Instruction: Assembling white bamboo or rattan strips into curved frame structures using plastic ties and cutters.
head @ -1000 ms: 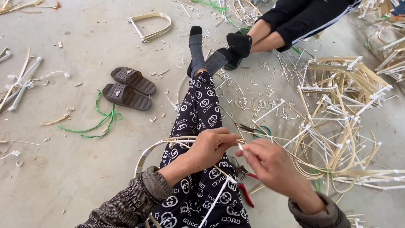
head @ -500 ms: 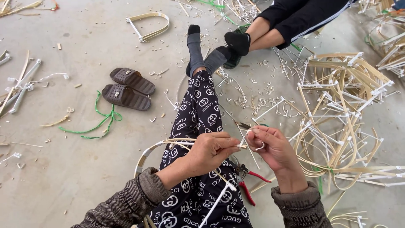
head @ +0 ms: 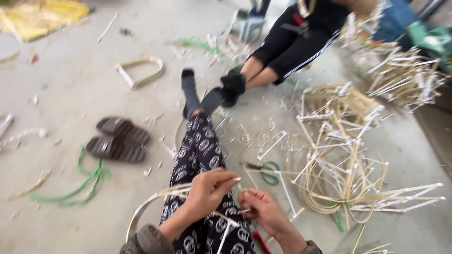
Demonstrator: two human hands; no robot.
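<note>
Over the outstretched leg in black-and-white patterned trousers point(head: 200, 153), a curved bamboo hoop point(head: 148, 204) is being worked on by two bare hands. The left hand point(head: 207, 190) is being kept closed, thumb and forefinger pinched on a thin pale strip point(head: 231, 179) whose tip is poking out to the right of the fingers. The right hand point(head: 263, 209) is being held just beside it, lower and to the right, its fingers curled together around what seems to be the same strip or a white binding; the blur is too heavy for that to be told apart.

The hoop is being carried across the lap, its long sweep running from the floor at lower left up toward the left hand, so that the joint being handled lies between the two hands, slightly nearer the left one. The strip's long axis is being held roughly level, pointing from the left grip toward the right.

On the floor beyond the knee, green-handled scissors point(head: 268, 173) are lying well apart from both hands, nearer the right. A pile of finished bamboo frames point(head: 343, 155) is stacked further right, and a pair of dark slippers point(head: 117, 138) is lying to the left beside a green cord point(head: 82, 181). Another person's legs in black trousers point(head: 292, 44) are being stretched in from the top.
</note>
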